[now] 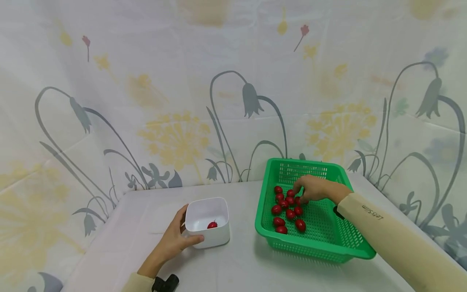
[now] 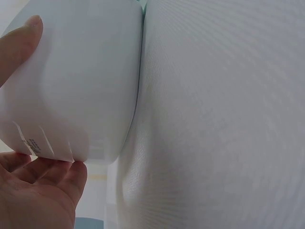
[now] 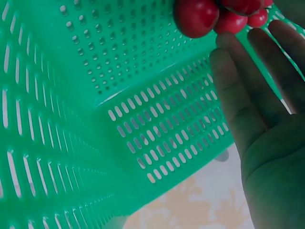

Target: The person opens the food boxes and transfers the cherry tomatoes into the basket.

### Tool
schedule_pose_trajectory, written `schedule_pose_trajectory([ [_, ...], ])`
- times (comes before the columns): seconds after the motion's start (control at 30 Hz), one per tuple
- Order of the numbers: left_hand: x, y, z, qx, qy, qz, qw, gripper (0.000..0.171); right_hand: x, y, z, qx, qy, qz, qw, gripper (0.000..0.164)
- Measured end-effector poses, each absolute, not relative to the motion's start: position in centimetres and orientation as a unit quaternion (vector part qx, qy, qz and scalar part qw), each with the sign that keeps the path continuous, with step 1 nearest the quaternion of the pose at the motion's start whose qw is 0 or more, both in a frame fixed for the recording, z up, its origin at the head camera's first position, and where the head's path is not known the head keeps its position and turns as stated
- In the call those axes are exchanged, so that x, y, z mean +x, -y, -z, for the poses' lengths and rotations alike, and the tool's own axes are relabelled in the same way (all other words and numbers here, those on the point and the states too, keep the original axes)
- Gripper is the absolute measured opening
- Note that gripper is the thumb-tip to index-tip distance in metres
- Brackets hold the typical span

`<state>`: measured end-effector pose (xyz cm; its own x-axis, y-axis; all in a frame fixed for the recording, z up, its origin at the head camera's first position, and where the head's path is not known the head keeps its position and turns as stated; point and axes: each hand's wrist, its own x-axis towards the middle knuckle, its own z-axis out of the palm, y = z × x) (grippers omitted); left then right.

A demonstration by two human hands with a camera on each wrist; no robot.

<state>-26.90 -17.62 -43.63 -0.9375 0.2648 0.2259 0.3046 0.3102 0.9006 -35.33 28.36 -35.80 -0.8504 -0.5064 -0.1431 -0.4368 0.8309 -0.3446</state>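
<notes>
My left hand (image 1: pixel 176 239) grips a white square container (image 1: pixel 215 239) by its left side, thumb on the near wall and fingers round the far side. Inside it lies one cherry tomato (image 1: pixel 212 224) with a bit of green stem. The left wrist view shows the thumb and fingertips against the container's wall (image 2: pixel 90 71). Over at the right, my right hand (image 1: pixel 311 189) reaches down into a green plastic basket (image 1: pixel 317 247) among several cherry tomatoes (image 1: pixel 290 214). In the right wrist view its fingers (image 3: pixel 238 90) look fairly straight, tips right at the tomatoes (image 3: pixel 195 16).
A white cloth (image 1: pixel 240 267) covers the table under the container and basket. Behind stands a hanging curtain (image 1: pixel 233 52) printed with flowers. The basket's raised rim (image 1: pixel 260 202) surrounds the tomatoes, which are gathered in its left half.
</notes>
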Motion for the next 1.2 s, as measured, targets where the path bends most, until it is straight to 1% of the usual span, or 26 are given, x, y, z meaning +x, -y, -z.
schedule_pose_trajectory([
  [0.13, -26.9, 17.6, 43.7, -0.180, 0.809, 0.559, 0.021, 0.100, -35.3, -28.4, 35.7, -0.239, -0.950, 0.163, 0.121, 0.031],
  [0.23, -26.9, 17.6, 43.7, -0.184, 0.808, 0.559, 0.023, 0.100, -35.3, -28.4, 35.3, -0.248, -0.948, 0.162, 0.111, 0.030],
  [0.43, -26.8, 17.6, 43.5, -0.180, 0.808, 0.561, 0.018, 0.100, -34.9, -27.5, 33.3, -0.290, -0.942, 0.157, 0.059, 0.027],
  [0.6, -26.8, 17.7, 43.5, -0.178, 0.807, 0.563, 0.015, 0.101, -34.7, -25.4, 31.3, -0.326, -0.931, 0.164, 0.011, 0.026],
  [0.7, -26.8, 17.6, 43.5, -0.178, 0.805, 0.566, 0.015, 0.101, -34.4, -23.7, 30.2, -0.345, -0.924, 0.164, -0.006, 0.027],
  [0.87, -26.8, 17.7, 43.6, -0.179, 0.802, 0.570, 0.016, 0.101, -34.2, -20.4, 29.1, -0.366, -0.917, 0.159, -0.003, 0.025],
  [0.97, -26.8, 17.8, 43.7, -0.180, 0.803, 0.567, 0.017, 0.101, -34.3, -18.2, 29.0, -0.373, -0.915, 0.156, 0.005, 0.023],
  [1.2, -27.1, 17.7, 43.9, -0.179, 0.808, 0.561, 0.019, 0.102, -34.3, -13.1, 29.2, -0.389, -0.910, 0.140, 0.034, 0.024],
])
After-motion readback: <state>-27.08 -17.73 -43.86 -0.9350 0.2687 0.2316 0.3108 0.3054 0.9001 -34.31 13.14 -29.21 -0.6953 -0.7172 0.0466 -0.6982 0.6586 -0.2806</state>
